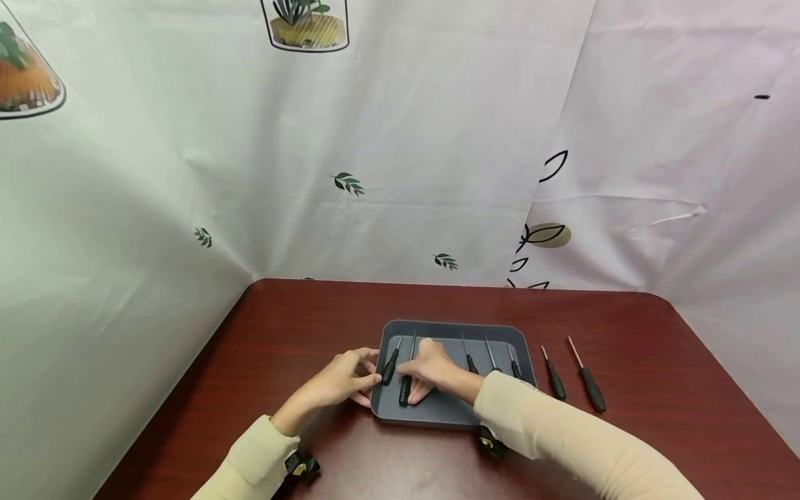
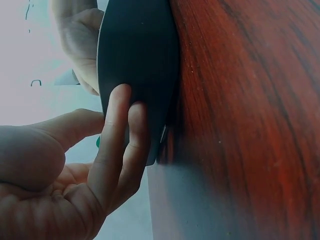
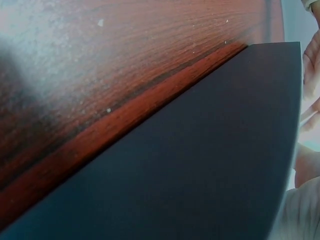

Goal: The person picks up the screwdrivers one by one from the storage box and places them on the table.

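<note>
Tabletop: reddish-brown wood grain is showing beneath a pale sheen.
Backdrop: white, wrinkled cloth is rising behind the tabletop and along both sides.
Seam: it is slanting down the right part.
Printed containers: two plant drawings are running out of view, above and left.
Leaf sprigs: small green prints are dotting the lower backdrop.
Leaf outlines: black drawings are clustering by the seam, one crossing an olive oval.

left hand: thumb and fingers pinching | right hand: fingers bent downward | left forearm, right forearm: angled inward from near side
</note>
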Demonstrator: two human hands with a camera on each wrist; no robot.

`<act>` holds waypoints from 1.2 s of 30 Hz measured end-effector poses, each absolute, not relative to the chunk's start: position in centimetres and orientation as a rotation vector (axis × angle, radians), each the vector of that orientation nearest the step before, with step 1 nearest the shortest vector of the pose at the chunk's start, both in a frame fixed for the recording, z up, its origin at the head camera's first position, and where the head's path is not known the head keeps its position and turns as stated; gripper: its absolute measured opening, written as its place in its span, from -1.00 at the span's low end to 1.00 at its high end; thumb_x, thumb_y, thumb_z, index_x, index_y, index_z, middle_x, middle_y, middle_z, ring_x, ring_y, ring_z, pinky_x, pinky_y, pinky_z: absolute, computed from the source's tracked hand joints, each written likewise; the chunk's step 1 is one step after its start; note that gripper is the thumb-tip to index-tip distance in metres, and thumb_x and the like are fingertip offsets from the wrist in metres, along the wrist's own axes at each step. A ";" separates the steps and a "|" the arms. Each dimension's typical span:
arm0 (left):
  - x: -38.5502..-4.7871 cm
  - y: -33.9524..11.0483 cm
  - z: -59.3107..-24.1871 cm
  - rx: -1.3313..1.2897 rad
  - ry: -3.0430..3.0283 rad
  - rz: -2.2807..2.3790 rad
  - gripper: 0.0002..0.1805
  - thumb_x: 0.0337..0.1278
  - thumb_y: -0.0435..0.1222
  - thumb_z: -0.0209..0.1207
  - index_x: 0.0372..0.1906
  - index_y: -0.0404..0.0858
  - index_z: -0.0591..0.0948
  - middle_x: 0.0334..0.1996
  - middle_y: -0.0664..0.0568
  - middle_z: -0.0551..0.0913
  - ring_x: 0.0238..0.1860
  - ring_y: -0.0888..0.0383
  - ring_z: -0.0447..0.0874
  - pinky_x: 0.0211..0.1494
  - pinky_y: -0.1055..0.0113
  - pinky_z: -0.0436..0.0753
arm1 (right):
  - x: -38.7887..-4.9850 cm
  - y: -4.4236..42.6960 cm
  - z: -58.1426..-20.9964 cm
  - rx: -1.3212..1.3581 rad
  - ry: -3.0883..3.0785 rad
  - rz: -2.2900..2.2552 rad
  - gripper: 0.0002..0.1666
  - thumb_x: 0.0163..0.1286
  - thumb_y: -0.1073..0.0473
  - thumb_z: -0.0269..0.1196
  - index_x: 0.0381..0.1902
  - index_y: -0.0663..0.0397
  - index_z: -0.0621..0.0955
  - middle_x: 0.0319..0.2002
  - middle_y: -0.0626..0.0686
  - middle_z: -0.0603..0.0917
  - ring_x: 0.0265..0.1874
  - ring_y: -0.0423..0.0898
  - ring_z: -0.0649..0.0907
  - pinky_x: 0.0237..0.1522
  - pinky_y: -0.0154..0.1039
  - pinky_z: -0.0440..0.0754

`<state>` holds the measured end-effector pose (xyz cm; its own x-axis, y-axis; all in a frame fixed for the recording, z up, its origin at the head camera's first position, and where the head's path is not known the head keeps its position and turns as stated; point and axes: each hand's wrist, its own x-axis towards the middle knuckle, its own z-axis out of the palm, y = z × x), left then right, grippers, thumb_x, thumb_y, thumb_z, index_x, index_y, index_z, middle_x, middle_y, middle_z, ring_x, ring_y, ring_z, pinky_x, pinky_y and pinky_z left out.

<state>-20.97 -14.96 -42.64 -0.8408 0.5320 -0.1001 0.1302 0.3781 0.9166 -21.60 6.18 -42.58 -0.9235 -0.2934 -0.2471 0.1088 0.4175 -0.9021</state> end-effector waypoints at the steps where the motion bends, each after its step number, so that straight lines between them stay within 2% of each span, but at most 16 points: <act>1: -20.9 -15.0 -42.6 0.577 2.258 1.459 -0.40 0.34 -0.47 0.19 0.35 -0.66 0.25 -0.21 -0.16 0.57 -0.44 -0.03 0.74 -0.41 0.17 0.81 | -21.6 6.2 -42.6 -0.159 2.320 -1.501 -0.62 0.30 0.32 0.30 -0.67 0.50 0.61 -0.73 0.34 0.61 -0.77 0.10 0.68 -0.67 -0.15 0.74; 12: -20.9 -15.0 -42.5 0.598 2.267 1.455 -0.41 0.34 -0.48 0.18 0.34 -0.67 0.25 -0.20 -0.17 0.55 -0.45 0.00 0.72 -0.41 0.17 0.81 | -21.8 6.4 -42.3 -0.088 2.412 -1.413 -0.56 0.28 0.24 0.37 -0.72 0.43 0.63 -0.78 0.25 0.60 -0.82 0.02 0.66 -0.70 -0.15 0.72; 20: -21.0 -15.0 -42.5 0.590 2.275 1.434 -0.41 0.34 -0.48 0.18 0.34 -0.66 0.26 -0.19 -0.17 0.57 -0.42 -0.03 0.73 -0.41 0.18 0.81 | -21.9 7.0 -41.3 -0.043 2.402 -1.397 -0.63 0.24 0.21 0.38 -0.63 0.42 0.62 -0.74 0.25 0.63 -0.83 -0.03 0.65 -0.64 -0.11 0.75; 26: -20.9 -15.0 -42.7 0.580 2.264 1.448 -0.42 0.34 -0.49 0.18 0.34 -0.65 0.27 -0.20 -0.17 0.56 -0.41 -0.03 0.72 -0.41 0.17 0.81 | -22.1 7.6 -40.3 -0.045 2.326 -1.468 -0.65 0.31 0.23 0.34 -0.60 0.39 0.63 -0.66 0.28 0.66 -0.80 -0.05 0.66 -0.57 -0.08 0.78; 36: -20.8 -15.0 -42.5 0.563 2.259 1.448 -0.41 0.35 -0.47 0.18 0.36 -0.64 0.26 -0.20 -0.17 0.55 -0.43 -0.08 0.73 -0.41 0.17 0.80 | -22.3 8.8 -39.1 -0.031 2.240 -1.509 -0.64 0.33 0.26 0.29 -0.63 0.38 0.61 -0.69 0.24 0.64 -0.80 -0.08 0.65 -0.46 0.01 0.79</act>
<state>-20.84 -15.00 -42.48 -0.8398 0.5310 -0.1125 0.1195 0.3831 0.9159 -22.32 8.78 -39.06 -0.9042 -0.2564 -0.3416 0.2203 0.4052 -0.8873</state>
